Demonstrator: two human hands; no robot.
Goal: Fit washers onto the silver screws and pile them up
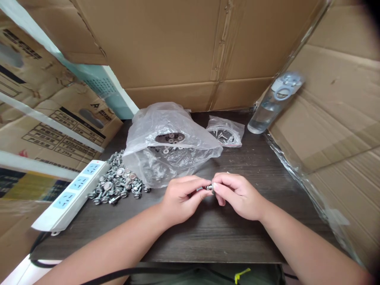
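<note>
A small silvery bolt (209, 187) is held level between my two hands, above the front middle of the dark table. My left hand (184, 198) pinches one end with thumb and forefinger. On the other end my right hand (236, 194) closes its thumb and fingertips; whether a washer or nut sits under them is hidden. Left of my hands lies a heap of metal bolts (120, 182) with wide flanged heads. Behind my hands a clear plastic bag (145, 122) lies with its mouth toward me, and flat ring washers (170, 143) show inside it.
A small zip bag of screws (225, 132) lies at the back right. The clear water bottle (271, 105) leans against the cardboard wall (335, 118). At left, a white power strip (74, 194) borders the bolt heap, beside printed cartons (68, 126). A black cable (124, 272) crosses the front edge.
</note>
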